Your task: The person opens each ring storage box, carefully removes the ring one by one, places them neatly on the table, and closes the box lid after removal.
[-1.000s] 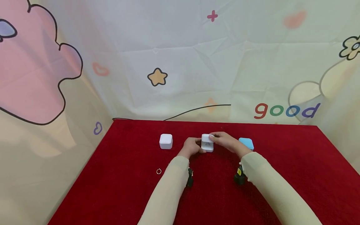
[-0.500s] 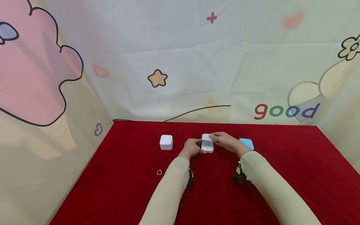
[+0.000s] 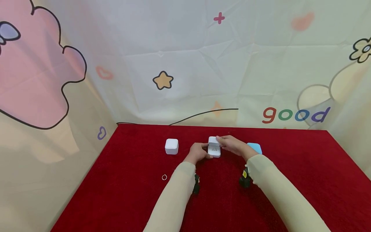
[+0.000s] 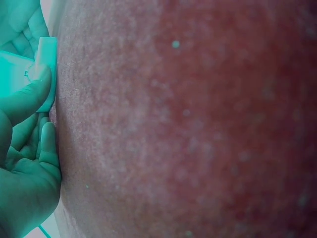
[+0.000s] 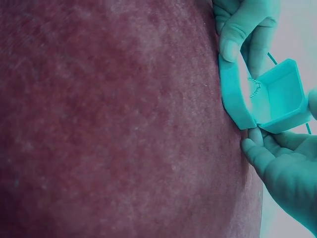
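A small white ring box (image 3: 214, 152) stands on the red cloth with its lid raised. My left hand (image 3: 197, 151) grips the base from the left, thumb at its front edge. My right hand (image 3: 232, 144) holds the lid (image 5: 285, 94) at its right side, with the thumb on it. In the right wrist view, a beaded ring (image 5: 255, 88) shows inside the box. Another thin ring (image 3: 164, 177) lies on the cloth, left of my left forearm.
To the left of the hands is a closed white box (image 3: 171, 146). A blue box (image 3: 254, 148) sits partly behind my right wrist. The red cloth (image 3: 121, 193) ends at a printed backdrop (image 3: 197, 80).
The lid of the white ring box has tipped further back, with my right hand on it, so more of the inside shows. My left hand has stayed at the base.
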`<control>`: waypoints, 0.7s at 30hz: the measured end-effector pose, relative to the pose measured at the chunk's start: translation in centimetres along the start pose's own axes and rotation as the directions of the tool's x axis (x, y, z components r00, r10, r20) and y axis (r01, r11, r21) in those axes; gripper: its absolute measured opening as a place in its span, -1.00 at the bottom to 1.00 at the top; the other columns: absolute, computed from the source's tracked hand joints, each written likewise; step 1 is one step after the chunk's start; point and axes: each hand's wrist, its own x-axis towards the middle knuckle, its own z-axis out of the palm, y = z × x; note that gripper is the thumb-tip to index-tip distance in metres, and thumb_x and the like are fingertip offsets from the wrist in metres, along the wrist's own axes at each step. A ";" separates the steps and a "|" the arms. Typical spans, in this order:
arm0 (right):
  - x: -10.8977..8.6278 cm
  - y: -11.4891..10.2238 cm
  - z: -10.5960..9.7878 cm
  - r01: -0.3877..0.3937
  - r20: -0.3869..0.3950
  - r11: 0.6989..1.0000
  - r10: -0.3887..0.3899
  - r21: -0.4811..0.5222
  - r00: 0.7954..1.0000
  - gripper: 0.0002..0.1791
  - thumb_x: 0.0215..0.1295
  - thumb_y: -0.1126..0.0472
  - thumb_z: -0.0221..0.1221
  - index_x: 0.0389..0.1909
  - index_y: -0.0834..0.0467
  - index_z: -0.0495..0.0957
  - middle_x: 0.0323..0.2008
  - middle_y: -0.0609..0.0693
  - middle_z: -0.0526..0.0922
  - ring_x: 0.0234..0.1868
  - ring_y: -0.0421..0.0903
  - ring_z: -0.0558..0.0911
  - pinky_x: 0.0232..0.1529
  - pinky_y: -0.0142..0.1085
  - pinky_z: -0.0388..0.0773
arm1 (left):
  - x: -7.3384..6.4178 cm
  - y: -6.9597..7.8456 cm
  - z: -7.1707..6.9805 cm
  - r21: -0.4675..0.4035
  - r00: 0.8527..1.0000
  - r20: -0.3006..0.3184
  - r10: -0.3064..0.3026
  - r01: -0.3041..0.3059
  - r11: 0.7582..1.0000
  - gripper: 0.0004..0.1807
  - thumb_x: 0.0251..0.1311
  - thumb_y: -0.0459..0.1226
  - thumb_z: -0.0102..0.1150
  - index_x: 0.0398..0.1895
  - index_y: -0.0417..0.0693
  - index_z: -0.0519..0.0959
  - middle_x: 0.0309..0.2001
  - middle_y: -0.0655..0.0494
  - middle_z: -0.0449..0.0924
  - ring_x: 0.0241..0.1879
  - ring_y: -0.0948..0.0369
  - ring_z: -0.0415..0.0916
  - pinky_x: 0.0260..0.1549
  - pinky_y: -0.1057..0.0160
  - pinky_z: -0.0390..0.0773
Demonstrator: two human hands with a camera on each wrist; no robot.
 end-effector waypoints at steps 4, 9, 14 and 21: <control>0.1 -0.1 0.0 -0.002 0.005 1.000 0.002 0.025 1.000 -0.30 0.69 0.05 -0.26 0.53 0.53 -0.02 0.45 0.43 0.17 0.37 0.19 0.27 0.62 0.09 0.09 | -0.1 0.1 0.0 0.026 1.000 0.000 -0.010 0.010 1.000 -0.35 0.16 -0.37 0.45 0.37 -0.12 0.53 0.32 -0.10 0.59 0.29 0.04 0.49 0.30 0.11 0.55; 0.2 -0.2 0.1 -0.012 0.001 0.998 0.012 0.058 1.000 -0.32 0.69 0.04 -0.28 0.51 0.53 0.03 0.39 0.38 0.21 0.32 0.13 0.29 0.62 0.08 0.09 | -0.1 0.1 -0.1 0.025 1.000 0.002 -0.015 0.015 1.000 -0.34 0.16 -0.37 0.45 0.37 -0.12 0.52 0.32 -0.09 0.59 0.30 0.05 0.49 0.31 0.12 0.54; 0.4 -0.5 0.0 -0.039 0.003 0.997 0.039 0.066 0.999 -0.30 0.70 0.02 -0.30 0.53 0.51 0.00 0.46 0.44 0.14 0.42 0.23 0.25 0.63 0.09 0.08 | -0.2 0.2 -0.1 0.013 1.000 0.003 -0.019 0.019 1.000 -0.35 0.16 -0.39 0.44 0.36 -0.12 0.53 0.32 -0.10 0.60 0.28 0.05 0.50 0.29 0.11 0.55; 0.5 -0.5 -0.2 -0.046 0.004 0.996 0.046 0.080 0.999 -0.31 0.69 0.01 -0.29 0.52 0.50 0.05 0.42 0.42 0.20 0.39 0.20 0.29 0.62 0.09 0.10 | -0.5 0.4 -0.2 -0.011 1.000 0.000 -0.009 0.009 1.000 -0.36 0.15 -0.42 0.44 0.35 -0.16 0.54 0.31 -0.13 0.59 0.27 0.02 0.49 0.31 0.07 0.53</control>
